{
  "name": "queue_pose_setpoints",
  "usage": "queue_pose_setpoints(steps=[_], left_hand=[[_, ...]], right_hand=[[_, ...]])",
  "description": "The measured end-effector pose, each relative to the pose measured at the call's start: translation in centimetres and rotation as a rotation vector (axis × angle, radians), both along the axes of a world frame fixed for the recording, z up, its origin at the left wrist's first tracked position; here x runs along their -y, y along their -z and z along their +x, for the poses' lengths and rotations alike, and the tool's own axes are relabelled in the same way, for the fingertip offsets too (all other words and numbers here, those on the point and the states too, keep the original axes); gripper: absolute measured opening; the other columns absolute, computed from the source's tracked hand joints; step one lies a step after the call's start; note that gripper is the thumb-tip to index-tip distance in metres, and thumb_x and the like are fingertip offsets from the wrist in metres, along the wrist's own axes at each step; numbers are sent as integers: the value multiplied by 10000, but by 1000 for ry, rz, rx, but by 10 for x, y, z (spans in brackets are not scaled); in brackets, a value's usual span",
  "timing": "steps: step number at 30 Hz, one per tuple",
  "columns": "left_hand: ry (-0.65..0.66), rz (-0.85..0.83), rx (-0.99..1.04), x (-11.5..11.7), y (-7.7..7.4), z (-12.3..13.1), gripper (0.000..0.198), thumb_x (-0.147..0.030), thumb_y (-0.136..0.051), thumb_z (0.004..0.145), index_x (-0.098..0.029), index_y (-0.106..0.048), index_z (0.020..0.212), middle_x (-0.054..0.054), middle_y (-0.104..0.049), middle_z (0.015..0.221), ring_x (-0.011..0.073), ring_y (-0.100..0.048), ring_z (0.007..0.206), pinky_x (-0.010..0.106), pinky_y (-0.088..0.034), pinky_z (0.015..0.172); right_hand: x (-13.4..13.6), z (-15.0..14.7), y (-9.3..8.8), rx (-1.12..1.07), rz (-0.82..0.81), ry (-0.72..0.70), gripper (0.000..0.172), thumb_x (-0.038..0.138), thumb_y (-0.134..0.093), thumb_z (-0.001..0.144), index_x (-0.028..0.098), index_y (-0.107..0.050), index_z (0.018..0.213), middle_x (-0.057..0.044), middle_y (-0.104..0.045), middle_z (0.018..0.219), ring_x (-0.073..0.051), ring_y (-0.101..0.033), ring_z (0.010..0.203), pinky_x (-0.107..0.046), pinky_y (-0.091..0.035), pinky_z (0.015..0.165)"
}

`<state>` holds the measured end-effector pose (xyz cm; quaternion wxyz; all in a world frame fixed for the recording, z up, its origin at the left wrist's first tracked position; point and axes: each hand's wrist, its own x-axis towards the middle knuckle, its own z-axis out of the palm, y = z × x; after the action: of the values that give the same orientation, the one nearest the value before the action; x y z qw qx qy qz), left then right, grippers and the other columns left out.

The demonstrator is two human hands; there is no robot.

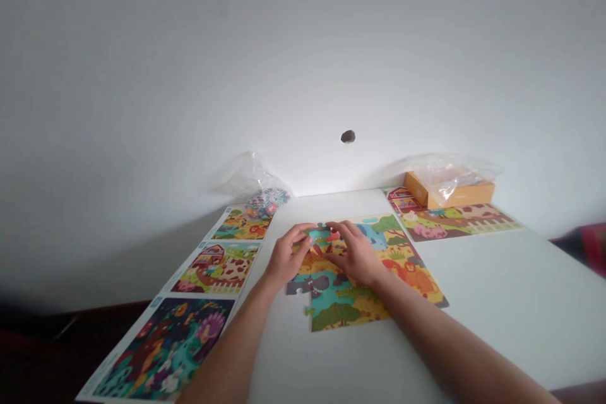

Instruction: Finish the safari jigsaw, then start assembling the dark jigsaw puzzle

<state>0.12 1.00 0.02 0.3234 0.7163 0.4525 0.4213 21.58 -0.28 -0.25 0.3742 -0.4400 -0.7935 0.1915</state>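
A partly joined jigsaw puzzle (348,314) of colourful animals lies on the white table, with a lion, a hippo and a crocodile on it. At its upper left edge, a teal puzzle piece (320,237) sits between my two hands. My left hand (288,255) has its thumb and fingers closed at the left side of that piece. From the other side, my right hand (357,254) curls its fingers onto the piece's right edge, thumb lower down over the puzzle. Part of the puzzle is hidden under my right hand and forearm. The lower left edge is stepped, with a tab sticking out.
A sheet with several printed pictures (165,347) runs along the table's left side. On its far end rests a clear bag of puzzle pieces (267,202). At the back right, an orange box (461,194) with clear plastic stands on a farm puzzle (454,224), against the white wall.
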Motion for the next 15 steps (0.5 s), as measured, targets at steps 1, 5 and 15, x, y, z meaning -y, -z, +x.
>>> queue_pose_setpoints(steps=[1,5,15], left_hand=[[-2,2,-1,0,0,0,354,-427,-556,939,-194,-637,1193,61,-741,992,198,-706,907,297,-539,859],[2,-7,11,1,0,-4,339,-409,-573,931,-188,-645,1178,48,-736,940,192,-703,873,276,-528,809],[-260,32,45,-12,11,-12,271,-398,-529,937,-191,-668,1044,19,-718,781,196,-684,829,316,-517,852]], right_hand=[[0,0,0,0,4,-1,568,312,-715,846,271,-485,1364,-76,-579,1208,-249,-557,1144,-406,-475,1000],[3,-1,-2,7,22,-3,557,327,-713,844,257,-494,1352,-88,-566,1210,-257,-543,1142,-417,-471,1004],[52,-35,-16,348,-62,-193,616,606,-816,642,197,-657,1075,-134,-507,1211,-334,-469,1142,-539,-423,1010]])
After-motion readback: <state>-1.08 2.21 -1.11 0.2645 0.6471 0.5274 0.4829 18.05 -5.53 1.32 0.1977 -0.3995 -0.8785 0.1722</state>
